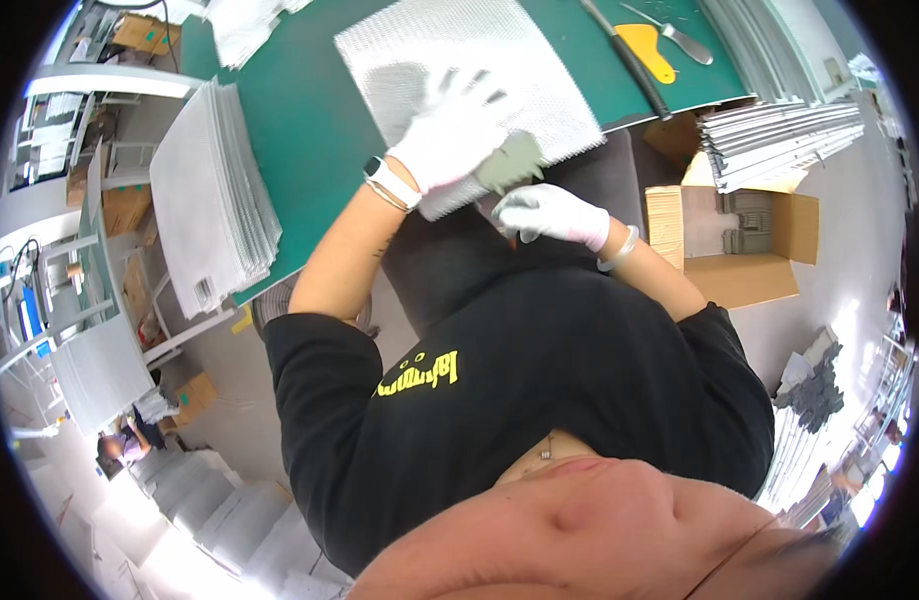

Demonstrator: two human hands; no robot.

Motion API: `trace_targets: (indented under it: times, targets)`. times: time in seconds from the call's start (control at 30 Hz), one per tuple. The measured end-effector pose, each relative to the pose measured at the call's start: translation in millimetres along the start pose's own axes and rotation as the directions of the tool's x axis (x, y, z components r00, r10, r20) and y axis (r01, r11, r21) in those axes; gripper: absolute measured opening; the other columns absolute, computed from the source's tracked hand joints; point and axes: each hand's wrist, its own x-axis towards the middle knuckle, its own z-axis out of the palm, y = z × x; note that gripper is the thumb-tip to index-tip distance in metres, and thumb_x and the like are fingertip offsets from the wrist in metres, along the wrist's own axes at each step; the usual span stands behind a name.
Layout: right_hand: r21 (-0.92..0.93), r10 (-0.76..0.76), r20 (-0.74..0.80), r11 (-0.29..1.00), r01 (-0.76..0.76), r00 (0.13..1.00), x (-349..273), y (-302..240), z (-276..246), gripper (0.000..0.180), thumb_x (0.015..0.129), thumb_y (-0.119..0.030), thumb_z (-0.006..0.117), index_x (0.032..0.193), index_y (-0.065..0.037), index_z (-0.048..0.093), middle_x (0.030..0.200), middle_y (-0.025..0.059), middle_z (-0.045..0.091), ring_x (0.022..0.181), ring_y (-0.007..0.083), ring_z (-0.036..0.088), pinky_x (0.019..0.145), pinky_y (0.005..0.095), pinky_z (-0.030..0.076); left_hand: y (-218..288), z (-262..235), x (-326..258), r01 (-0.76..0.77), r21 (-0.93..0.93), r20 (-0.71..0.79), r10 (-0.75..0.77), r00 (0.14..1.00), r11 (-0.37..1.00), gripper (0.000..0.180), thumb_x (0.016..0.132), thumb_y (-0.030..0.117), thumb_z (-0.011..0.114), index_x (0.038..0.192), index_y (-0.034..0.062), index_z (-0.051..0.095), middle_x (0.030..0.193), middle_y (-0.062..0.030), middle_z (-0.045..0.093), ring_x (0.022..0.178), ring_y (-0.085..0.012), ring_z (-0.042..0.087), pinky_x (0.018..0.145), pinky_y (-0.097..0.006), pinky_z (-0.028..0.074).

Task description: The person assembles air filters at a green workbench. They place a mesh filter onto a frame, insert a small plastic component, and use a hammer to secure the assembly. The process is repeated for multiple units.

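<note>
A white sheet with a fine mesh texture [540,75] lies tilted on the green tabletop, its near corner reaching over the table's edge. My left hand [455,130], in a white glove, rests flat on this sheet with its fingers spread. Just below that hand, at the sheet's near edge, is a grey-green piece with a jagged outline [515,163]. My right hand [555,216], also gloved in white, is beside the near edge, close to the grey-green piece. Its fingers are curled together; what they hold, if anything, cannot be made out.
Stacked white sheets [212,200] stand at the table's left edge. A dark rod [635,70], a yellow scraper [648,52] and a grey-handled tool [688,45] lie at the far right. An open cardboard box [740,280] with grey parts sits right of me, below more stacked sheets [770,140].
</note>
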Motion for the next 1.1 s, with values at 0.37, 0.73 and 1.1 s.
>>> trace_targets:
  times: [0.37,0.73,1.1]
  targets:
    - [0.334,0.184,-0.926,0.808,-0.485,-0.330,-249,269,-287,0.058,0.084,-0.056,0.067,0.094,0.001,0.075,0.087,0.0216,0.073,0.083,0.0358,0.070,0.077,0.0454,0.054,2,-3,-7,0.214,-0.042,0.082,-0.211,0.974,0.976,0.054,0.093,0.028,0.056,0.142,0.0061,0.051,0.149,-0.0173,0.047,0.138,-0.0402,0.041,0.116,-0.059,0.027]
    - [0.378,0.299,-0.926,0.706,0.599,0.232,-215,187,-240,0.013,0.094,-0.024,0.063,0.090,-0.011,0.064,0.071,-0.0023,0.054,0.057,0.0123,0.049,0.053,0.0285,0.042,28,-2,-32,0.351,0.110,0.069,-0.359,0.931,0.930,0.054,0.094,0.024,0.059,0.142,-0.0004,0.051,0.148,-0.0257,0.046,0.138,-0.0462,0.040,0.118,-0.057,0.025]
    - [0.508,-0.220,-0.701,0.515,0.691,0.679,-76,28,-61,0.013,0.098,-0.015,0.066,0.106,-0.008,0.059,0.097,0.0074,0.065,0.085,0.0182,0.063,0.079,0.0339,0.053,153,56,-13,0.331,-0.844,0.405,-0.097,0.909,-0.423,0.054,0.106,0.028,0.054,0.146,-0.0057,0.044,0.144,-0.0213,0.054,0.136,-0.0325,0.051,0.115,-0.043,0.040]
